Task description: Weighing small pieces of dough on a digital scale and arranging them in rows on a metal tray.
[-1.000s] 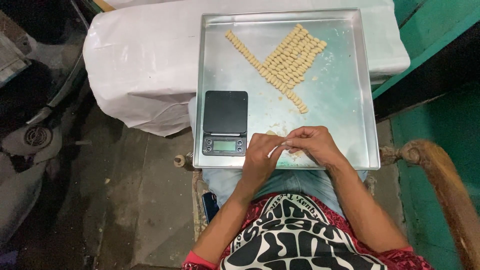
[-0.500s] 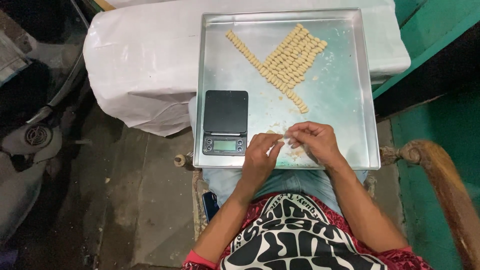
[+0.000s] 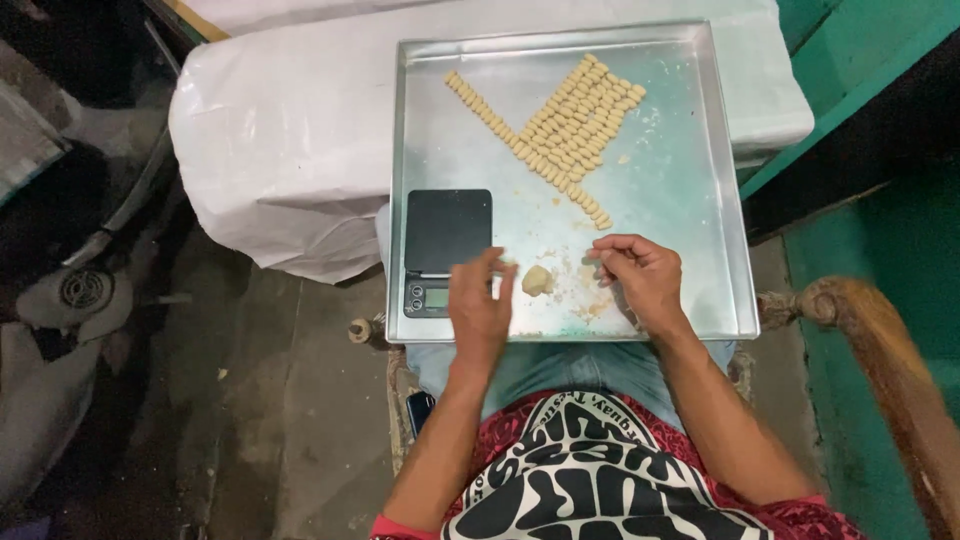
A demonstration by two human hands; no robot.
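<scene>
Scale: a small black digital scale (image 3: pixel 447 250) stands on the tray just left of our left hand, touching none of our fingers.
Left hand: our left hand (image 3: pixel 480 310) lies with the back up on the near edge of the tray, fingers bent loosely and pointing away from us; we cannot tell if the fingertips pinch a small bit, they look almost released.
Dough lump: the pale dough lump (image 3: pixel 537 281) sits free on the tray between our two hands, just beside the left fingertips.
Right hand: our right hand (image 3: pixel 640 280) is curled, thumb and fingers closed together at the tips as if pinching a small piece; the piece itself is hidden.
Shaped pieces: neat rows of small dough pieces (image 3: pixel 575 125) lie well beyond both hands.
Tray: the metal tray (image 3: pixel 690 230) rests on a white-covered counter (image 3: pixel 290 130).
Doing it well: we judge that equal pinches and light finger pressure keep the pieces alike.
</scene>
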